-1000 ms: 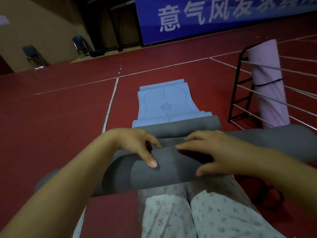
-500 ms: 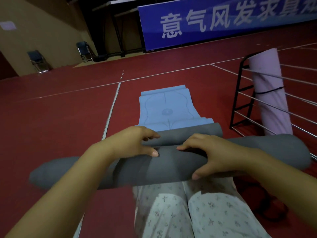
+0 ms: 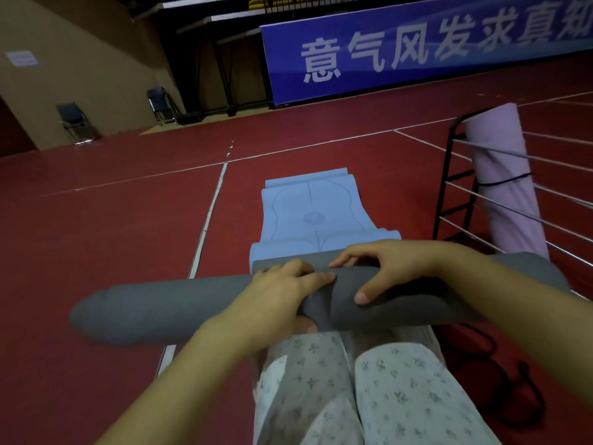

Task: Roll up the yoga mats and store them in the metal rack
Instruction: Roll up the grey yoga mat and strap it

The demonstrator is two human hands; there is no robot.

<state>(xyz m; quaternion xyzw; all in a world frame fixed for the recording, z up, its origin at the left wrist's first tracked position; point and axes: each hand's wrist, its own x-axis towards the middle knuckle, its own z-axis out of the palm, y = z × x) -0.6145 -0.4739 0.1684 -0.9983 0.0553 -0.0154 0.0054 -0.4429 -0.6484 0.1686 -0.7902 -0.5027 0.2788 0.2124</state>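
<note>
The person grips the rolled grey mat (image 3: 179,308) across the knees: the left hand (image 3: 276,303) wraps around its middle and the right hand (image 3: 390,271) clenches it just beside. To finish well, both hands should keep the roll tight and its ends even. The metal rack (image 3: 455,187) stands at two o'clock, the blue mat (image 3: 311,213) at twelve; open floor lies at nine.

We see a dim hall with soft, even light and faint shadows. The banner (image 3: 433,49) is the brightest area, its characters slightly smeared. Wide-angle distortion bends the floor (image 3: 112,236) lines and stretches the edges; corners darken.
</note>
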